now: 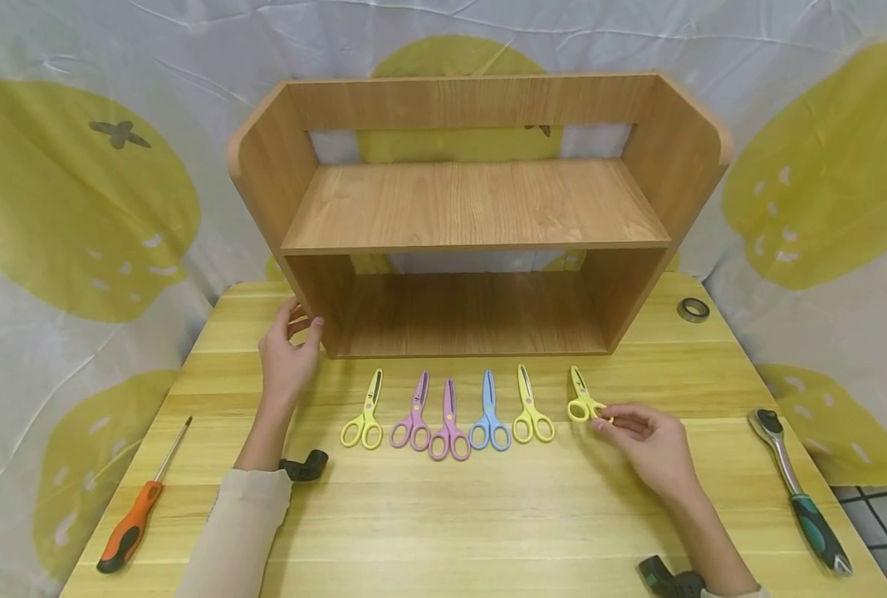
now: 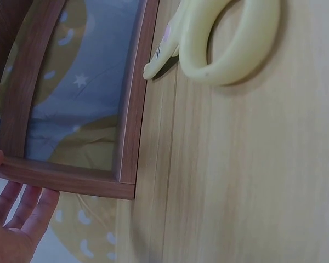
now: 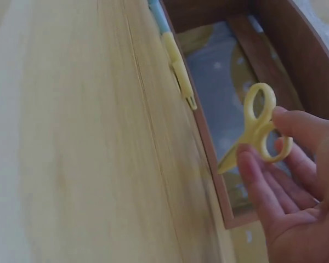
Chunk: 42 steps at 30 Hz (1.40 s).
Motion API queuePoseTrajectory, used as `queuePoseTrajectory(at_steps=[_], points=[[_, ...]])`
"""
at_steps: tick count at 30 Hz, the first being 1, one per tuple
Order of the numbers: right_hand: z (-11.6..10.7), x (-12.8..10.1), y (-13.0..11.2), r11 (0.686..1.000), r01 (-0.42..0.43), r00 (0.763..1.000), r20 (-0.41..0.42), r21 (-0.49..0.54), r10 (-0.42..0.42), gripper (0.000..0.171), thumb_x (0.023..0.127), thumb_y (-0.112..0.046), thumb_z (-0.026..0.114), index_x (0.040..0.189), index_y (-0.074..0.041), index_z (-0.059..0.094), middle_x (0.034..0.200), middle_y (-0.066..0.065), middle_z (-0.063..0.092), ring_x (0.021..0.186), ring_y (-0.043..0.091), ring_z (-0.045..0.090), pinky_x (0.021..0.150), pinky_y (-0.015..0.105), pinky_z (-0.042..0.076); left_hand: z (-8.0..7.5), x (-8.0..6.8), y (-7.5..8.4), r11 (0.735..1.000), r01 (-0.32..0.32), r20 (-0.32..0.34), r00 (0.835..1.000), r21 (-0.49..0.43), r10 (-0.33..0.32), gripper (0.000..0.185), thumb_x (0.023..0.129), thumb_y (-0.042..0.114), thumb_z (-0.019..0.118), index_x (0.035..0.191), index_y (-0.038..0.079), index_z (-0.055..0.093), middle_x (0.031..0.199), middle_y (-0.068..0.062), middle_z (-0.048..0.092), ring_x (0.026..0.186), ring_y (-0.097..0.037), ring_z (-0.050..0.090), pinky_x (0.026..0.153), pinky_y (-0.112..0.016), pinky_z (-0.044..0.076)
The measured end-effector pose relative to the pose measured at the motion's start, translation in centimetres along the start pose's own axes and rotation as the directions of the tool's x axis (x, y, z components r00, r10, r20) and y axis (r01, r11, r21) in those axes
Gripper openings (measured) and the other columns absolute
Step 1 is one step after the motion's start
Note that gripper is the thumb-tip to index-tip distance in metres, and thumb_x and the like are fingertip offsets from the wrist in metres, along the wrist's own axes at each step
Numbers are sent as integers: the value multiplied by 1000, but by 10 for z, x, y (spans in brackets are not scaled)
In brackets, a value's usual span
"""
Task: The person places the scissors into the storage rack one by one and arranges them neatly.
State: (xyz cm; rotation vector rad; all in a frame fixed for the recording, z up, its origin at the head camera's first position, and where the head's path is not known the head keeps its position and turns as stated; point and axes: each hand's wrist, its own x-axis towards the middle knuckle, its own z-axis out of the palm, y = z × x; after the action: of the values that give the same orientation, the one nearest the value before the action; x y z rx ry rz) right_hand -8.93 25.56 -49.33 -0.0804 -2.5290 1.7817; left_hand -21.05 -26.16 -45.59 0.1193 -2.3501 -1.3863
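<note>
Six small scissors lie in a row on the yellow wooden table (image 1: 488, 515), in front of a two-level wooden shelf (image 1: 473, 208). My right hand (image 1: 606, 418) pinches the handle of the rightmost yellow scissors (image 1: 582, 399). The right wrist view shows these yellow scissors (image 3: 259, 126) between thumb and fingertips (image 3: 247, 161), slightly lifted. My left hand (image 1: 301, 328) rests against the shelf's lower left corner, thumb on the front edge. Its fingers (image 2: 27, 203) lie straight beside the shelf frame (image 2: 129, 109). The leftmost yellow scissors (image 1: 364, 413) are the pair closest to that hand.
An orange-handled screwdriver (image 1: 133, 519) lies near the table's left edge. A ratchet wrench (image 1: 795, 486) lies at the right edge, with a small metal ring (image 1: 693, 310) behind it. Purple (image 1: 414, 415), pink (image 1: 449, 425), blue (image 1: 490, 415) and yellow (image 1: 531, 411) scissors fill the row.
</note>
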Motion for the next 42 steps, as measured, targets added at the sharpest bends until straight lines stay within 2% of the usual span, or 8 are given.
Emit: queuePoseTrajectory(at_steps=[6,12,19,24,28,33,38,42], points=[[2,4,-15,997,70,996,-48,36,-69,30,87,-17,85,108,3,75,106,-4,77,94,4,74,84,20,62,-1,0,2,1000,-4,-1,1000,1,4,46,103,28,62,148,25,54,140,-9,62,123,-26,66,95,-55,60],[6,11,-41,968,230,972,-66,96,-224,21,85,-2,84,102,5,74,102,-3,79,92,6,76,82,24,63,0,-1,2,1000,-7,-8,1000,11,7,47,102,27,63,148,20,54,138,-11,63,122,-27,67,93,-55,61],[16,21,-89,886,426,904,-54,181,-424,20,82,10,81,100,11,74,105,5,79,97,12,77,85,25,63,0,-2,1,1000,3,-16,1000,8,-3,47,102,26,63,148,22,54,138,-10,64,122,-26,67,93,-51,62],[25,28,-123,825,517,853,-65,229,-517,22,78,16,81,99,12,74,106,21,77,99,20,77,88,28,63,0,-1,0,1000,-6,-18,1000,13,6,46,102,25,64,147,21,55,136,-10,65,120,-27,68,90,-49,63],[35,36,-148,779,571,816,-79,259,-573,25,76,17,82,99,9,76,105,22,77,99,19,77,83,30,64,1,-1,0,1000,-7,-15,1000,10,7,45,102,25,64,147,20,55,136,-11,65,121,-28,67,91,-52,62],[50,55,-174,728,608,784,-95,317,-613,23,77,14,83,97,7,76,102,7,80,100,20,77,83,31,64,2,0,-1,1000,-17,-18,1000,-7,17,45,103,26,64,146,20,55,136,-11,65,121,-29,67,92,-55,61],[69,80,-198,716,617,776,-96,326,-624,19,80,8,84,97,6,76,99,2,79,98,20,76,87,31,64,2,-3,-2,1000,-6,-10,1000,-25,6,47,103,27,64,148,18,54,139,-13,63,123,-30,66,95,-57,60],[88,94,-219,711,635,760,-78,302,-645,18,80,3,86,96,4,77,98,7,79,94,18,77,86,31,64,1,-5,-1,1000,10,-10,1000,-27,-10,48,104,29,63,149,19,53,142,-13,62,126,-30,64,97,-57,59]])
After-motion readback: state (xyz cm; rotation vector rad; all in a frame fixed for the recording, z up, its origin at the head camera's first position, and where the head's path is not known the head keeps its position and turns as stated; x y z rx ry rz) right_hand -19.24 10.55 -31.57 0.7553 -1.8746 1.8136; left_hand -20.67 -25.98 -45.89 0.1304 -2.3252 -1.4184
